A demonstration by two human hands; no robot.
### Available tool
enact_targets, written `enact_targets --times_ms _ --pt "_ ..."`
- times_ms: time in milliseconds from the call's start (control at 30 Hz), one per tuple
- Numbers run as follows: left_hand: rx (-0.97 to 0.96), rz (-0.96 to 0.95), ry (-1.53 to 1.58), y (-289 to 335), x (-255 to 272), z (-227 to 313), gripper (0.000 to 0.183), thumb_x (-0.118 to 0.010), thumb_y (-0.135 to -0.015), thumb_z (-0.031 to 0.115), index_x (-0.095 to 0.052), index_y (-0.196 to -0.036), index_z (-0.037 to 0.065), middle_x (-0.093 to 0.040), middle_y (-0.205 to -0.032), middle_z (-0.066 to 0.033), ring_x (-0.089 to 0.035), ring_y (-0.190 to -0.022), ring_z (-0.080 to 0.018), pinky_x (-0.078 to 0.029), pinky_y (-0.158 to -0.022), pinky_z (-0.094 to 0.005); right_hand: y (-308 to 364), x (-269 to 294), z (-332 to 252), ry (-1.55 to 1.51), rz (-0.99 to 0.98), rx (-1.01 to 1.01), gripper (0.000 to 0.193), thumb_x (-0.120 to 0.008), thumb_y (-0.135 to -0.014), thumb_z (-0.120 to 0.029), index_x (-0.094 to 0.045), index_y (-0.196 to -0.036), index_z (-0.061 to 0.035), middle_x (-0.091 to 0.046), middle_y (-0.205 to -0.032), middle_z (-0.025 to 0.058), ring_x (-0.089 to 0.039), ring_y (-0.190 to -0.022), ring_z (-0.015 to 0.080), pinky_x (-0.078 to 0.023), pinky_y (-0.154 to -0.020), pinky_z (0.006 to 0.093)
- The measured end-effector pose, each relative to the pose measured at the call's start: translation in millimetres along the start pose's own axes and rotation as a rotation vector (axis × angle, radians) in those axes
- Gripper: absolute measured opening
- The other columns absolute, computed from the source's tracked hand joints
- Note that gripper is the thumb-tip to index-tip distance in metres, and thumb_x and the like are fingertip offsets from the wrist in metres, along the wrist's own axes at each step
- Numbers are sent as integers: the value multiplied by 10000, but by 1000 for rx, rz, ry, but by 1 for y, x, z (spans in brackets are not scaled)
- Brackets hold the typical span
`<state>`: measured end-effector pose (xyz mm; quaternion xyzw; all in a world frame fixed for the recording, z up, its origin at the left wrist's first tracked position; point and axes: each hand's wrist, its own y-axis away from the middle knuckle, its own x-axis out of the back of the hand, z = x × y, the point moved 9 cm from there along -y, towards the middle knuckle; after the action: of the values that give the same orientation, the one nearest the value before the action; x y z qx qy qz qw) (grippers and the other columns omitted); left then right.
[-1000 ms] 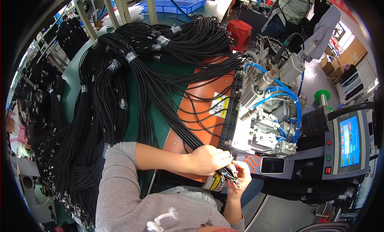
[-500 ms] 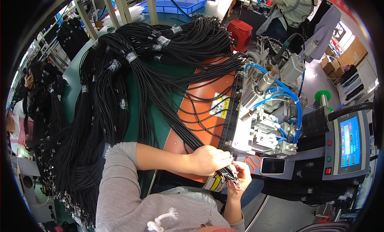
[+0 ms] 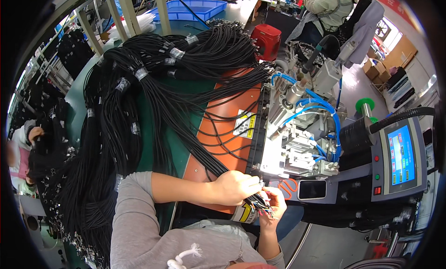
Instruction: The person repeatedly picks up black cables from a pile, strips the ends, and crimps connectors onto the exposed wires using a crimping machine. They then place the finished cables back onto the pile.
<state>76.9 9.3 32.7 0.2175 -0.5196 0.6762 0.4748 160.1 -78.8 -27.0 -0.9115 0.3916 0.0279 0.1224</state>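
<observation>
A thick bundle of black cables runs down from the big pile to my hands. My left hand is wrapped round it close to its near end. Past that fist, stripped ends with thin coloured wires fan out. My right hand is at these ends, palm behind them, thumb and fingertips pinched together beside my left fingers. Its fingertips partly hide the cable ends they grip.
Taped bundles of black cables cover the green table. Right of the orange plate stands a machine with blue hoses. Orange-handled scissors, a phone and a control screen are nearby. Other people work behind and at left.
The whole view has shifted, so the table and machine sit a little further left. Both hands keep their places on the cable bundle. At far left, another person's arm has moved.
</observation>
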Motion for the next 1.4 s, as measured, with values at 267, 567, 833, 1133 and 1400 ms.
enact_targets --times_ms 267,567,833,1133,1400 --pt "15 -18 -5 -1 1 0 334 -674 -594 102 -593 -916 56 -539 -778 -55 -596 -659 -218 -496 -553 -327 -1 -4 -7 31 -14 16 187 -672 -838 -69 -597 -982 25 -608 -906 59 -592 -814 113 -464 -748 239" --pt "16 -15 5 -1 0 0 326 -675 -613 110 -597 -924 50 -549 -789 -57 -604 -673 -218 -502 -562 -326 0 -1 -3 44 -12 4 170 -661 -820 -10 -597 -975 21 -608 -900 59 -591 -810 111 -464 -743 238" --pt "25 -25 12 -1 -2 0 321 -678 -619 108 -596 -924 53 -553 -779 -59 -609 -682 -220 -505 -568 -330 0 0 -3 -10 9 16 169 -659 -825 -19 -593 -974 25 -610 -897 66 -592 -813 117 -463 -744 237" --pt "47 25 42 2 5 -2 394 -687 -628 110 -612 -1011 59 -584 -788 -66 -608 -648 -246 -509 -585 -344 1 1 -16 40 153 53 234 -684 -797 -7 -573 -1002 7 -615 -857 66 -592 -776 108 -465 -723 228" --pt "74 21 97 -10 27 1 279 -666 -635 138 -594 -895 67 -574 -796 -89 -601 -681 -258 -489 -598 -354 -8 -1 -35 63 172 233 209 -680 -741 90 -632 -940 50 -620 -895 130 -597 -832 186 -508 -722 295"
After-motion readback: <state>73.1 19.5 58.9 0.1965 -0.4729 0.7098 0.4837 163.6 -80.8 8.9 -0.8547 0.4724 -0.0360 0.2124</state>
